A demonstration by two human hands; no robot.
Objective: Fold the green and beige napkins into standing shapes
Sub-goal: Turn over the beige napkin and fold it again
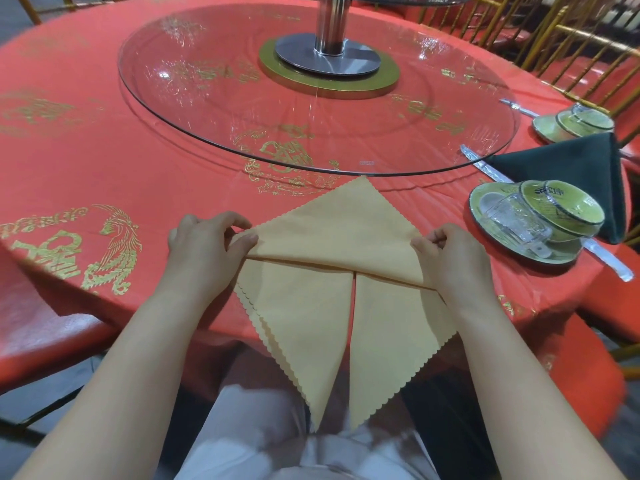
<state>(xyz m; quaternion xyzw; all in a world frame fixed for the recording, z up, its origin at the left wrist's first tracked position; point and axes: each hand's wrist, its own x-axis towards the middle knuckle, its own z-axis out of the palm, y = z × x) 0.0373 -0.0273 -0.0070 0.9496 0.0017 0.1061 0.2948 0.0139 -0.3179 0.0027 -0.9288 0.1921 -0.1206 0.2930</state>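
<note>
A beige napkin (332,230) with zigzag edges lies at the near edge of the red table. Its upper part forms a triangle pointing away from me. Two long pointed flaps hang over the table edge toward my lap, with a slit between them. My left hand (204,247) pinches the napkin's left corner at the horizontal fold. My right hand (450,254) pinches the right corner of the same fold. A dark green napkin (585,168) stands folded in a pointed shape at the right, behind a place setting.
A glass turntable (194,109) on a metal post fills the table's middle. At the right sit a plate with a wrapped bowl and glass (533,216) and wrapped chopsticks (609,263). A second setting (575,124) is farther back. Gold chairs (588,46) ring the table.
</note>
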